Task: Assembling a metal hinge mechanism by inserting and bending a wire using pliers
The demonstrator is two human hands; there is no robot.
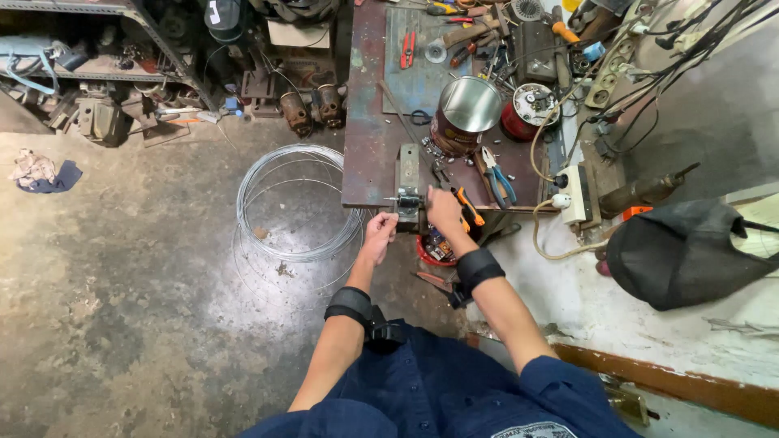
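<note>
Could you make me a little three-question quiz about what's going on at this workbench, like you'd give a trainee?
1. True or false: the coil of wire lies on the floor, left of the workbench.
2. Which tool does the right hand hold? A) a red wrench B) an orange-handled tool C) a paintbrush
3. What open, shiny container stands on the bench beyond the hands?

Key
1. True.
2. B: the orange-handled tool sticks out beside that hand, near the small metal fixture at the bench edge. The left hand is closed just below the fixture; what it grips is too small to tell.
3. A metal can, with blue-handled pliers lying beside it.
</note>
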